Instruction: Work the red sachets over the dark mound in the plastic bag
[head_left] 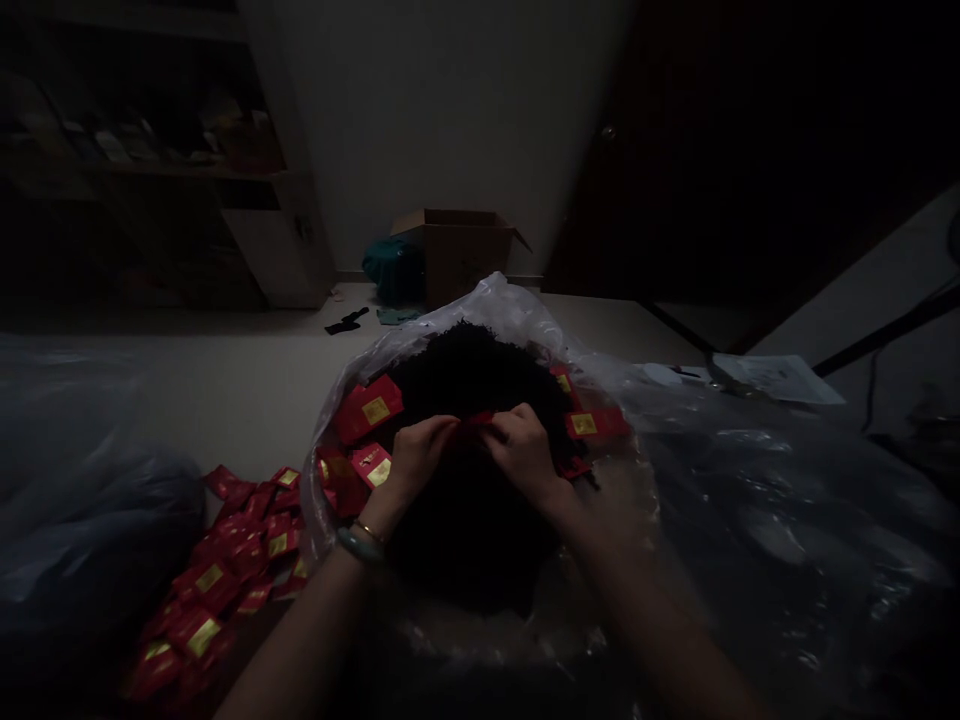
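Observation:
Between my two hands is a red packet (474,424), seen nearly edge-on and dim. My left hand (420,452) pinches its left end, and my right hand (523,447) pinches the other end. Both are over a heap of dark, loose, shredded-looking material (472,365) in a large clear plastic bag (495,295). Red packets with gold labels (375,408) lie on the heap's left side, close to my left hand. More red packets (592,424) rest at its right side, beyond my right hand.
Many red packets (232,550) are piled on the floor at the left. Clear plastic sheeting (780,510) covers the right side, and another plastic bag (82,480) stands far left. An open cardboard box (469,250) and a teal bundle (394,268) sit by the wall.

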